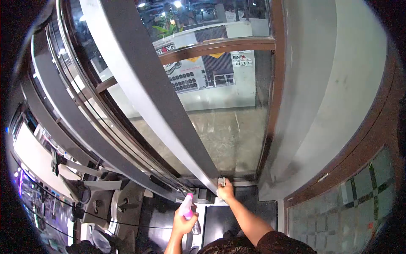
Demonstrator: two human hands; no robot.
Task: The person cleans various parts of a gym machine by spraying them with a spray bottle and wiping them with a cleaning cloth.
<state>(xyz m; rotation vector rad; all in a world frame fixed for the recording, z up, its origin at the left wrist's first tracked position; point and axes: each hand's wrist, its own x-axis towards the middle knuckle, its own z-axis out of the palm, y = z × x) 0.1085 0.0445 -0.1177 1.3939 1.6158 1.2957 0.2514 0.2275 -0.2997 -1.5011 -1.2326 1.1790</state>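
Observation:
My left hand (182, 223) is wrapped round a spray bottle (186, 206) with a pink nozzle and a pale, pinkish body. It is held upright, low in the middle of the head view. To its right my right hand (226, 190) grips a whitish cloth (221, 182). The cloth lies against the lower end of a tall grey pillar (169, 101), near the floor. My fingers partly cover the cloth, so its full size is hidden.
Brown-framed glass panes (220, 122) stand ahead, with signs behind them. A grey wall (313, 101) rises at right beside a frosted glass panel (342, 207). Gym-like machines (93, 182) are at left. Dark floor mats (241, 211) lie below.

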